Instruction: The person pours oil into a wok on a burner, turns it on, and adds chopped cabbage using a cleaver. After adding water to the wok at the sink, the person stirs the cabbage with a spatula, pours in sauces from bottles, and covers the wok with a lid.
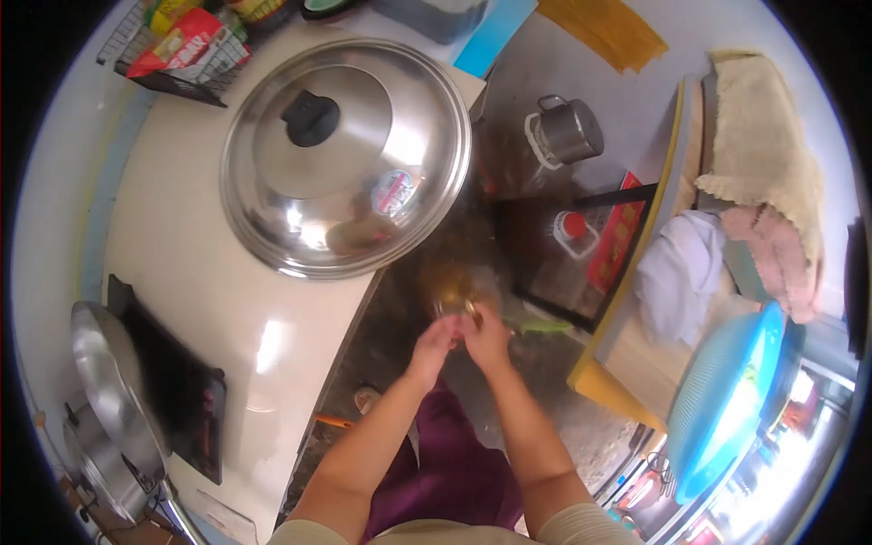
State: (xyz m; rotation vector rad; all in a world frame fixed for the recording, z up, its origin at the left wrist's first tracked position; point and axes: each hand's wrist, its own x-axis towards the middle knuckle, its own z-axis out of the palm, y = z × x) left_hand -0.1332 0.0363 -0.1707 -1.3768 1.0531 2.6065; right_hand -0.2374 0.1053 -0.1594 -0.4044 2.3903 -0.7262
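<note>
In front of my body, between the counter and the shelf, both hands are close together. My left hand (434, 350) has its fingers bent in and pressed toward the right. My right hand (484, 334) is closed beside it, the fingertips of the two nearly touching. Just beyond the fingers is a see-through thing with yellow-brown colour in it (454, 286), gripped at its near end. Motion smears it, so its kind cannot be made out.
A big steel lid (350, 163) covers much of the counter (263, 336). A pan (113, 363) and a black slab (177, 391) are at left. To the right are a large red-capped bottle (568, 232), a metal mug (570, 130), cloths (686, 272) and a blue basket (727, 409).
</note>
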